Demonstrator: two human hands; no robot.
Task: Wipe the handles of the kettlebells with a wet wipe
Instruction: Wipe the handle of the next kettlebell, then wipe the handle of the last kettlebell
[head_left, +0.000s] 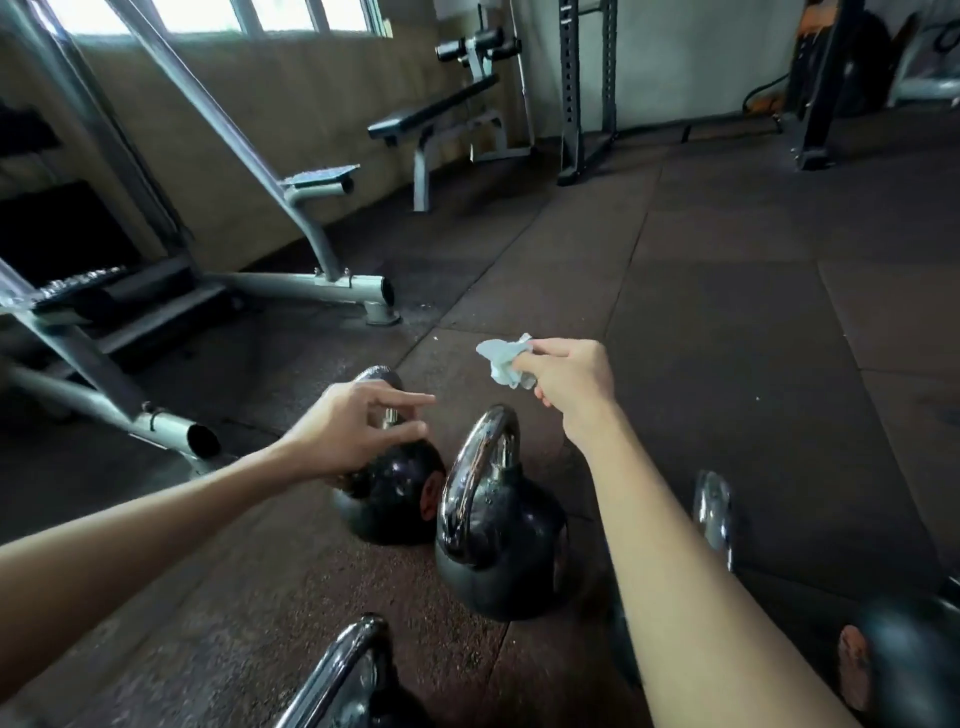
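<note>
Right hand (569, 379) at frame centre: grip pinching a crumpled pale wipe (506, 358), held in the air above the floor (727, 312), just past the handle top of the mid kettlebell (498, 561). Wipe touches no handle. Left hand (353, 431) left of centre: grip spread, index straight, thumb below, in front of the chrome handle of the far kettlebell (389, 499); contact with the handle: cannot tell. Far and mid kettlebells stand upright, just beside each other, black bodies, shiny handles. 3 more are partly in view: a handle (337, 670) at bottom centre, another handle (714, 514) behind the right forearm, and a black body (904, 660) at lower right. A bench (436, 109) stands upper centre, and a grey machine frame (311, 283) fills the left side.
</note>
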